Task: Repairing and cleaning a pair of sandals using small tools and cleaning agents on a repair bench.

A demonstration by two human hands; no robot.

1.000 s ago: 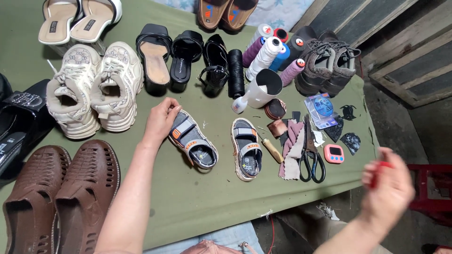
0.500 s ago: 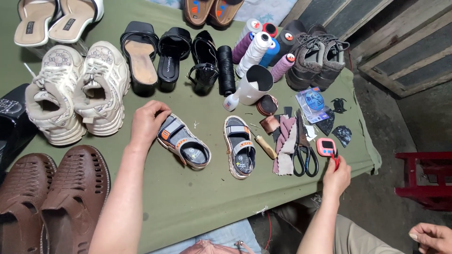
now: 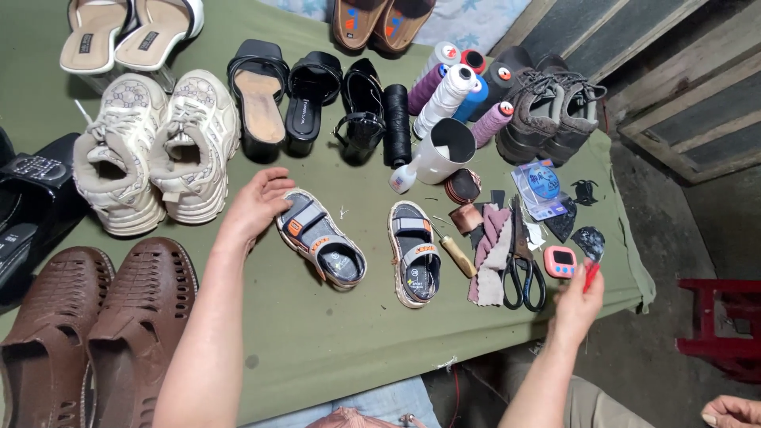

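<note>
Left hand on grey sandal toe (its mate alongside)

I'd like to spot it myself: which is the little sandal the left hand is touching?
On the green cloth, just right of the cream sneakers, lie two small grey sandals. The left hand touches the angled sandal; its twin lies straight and untouched.
</note>
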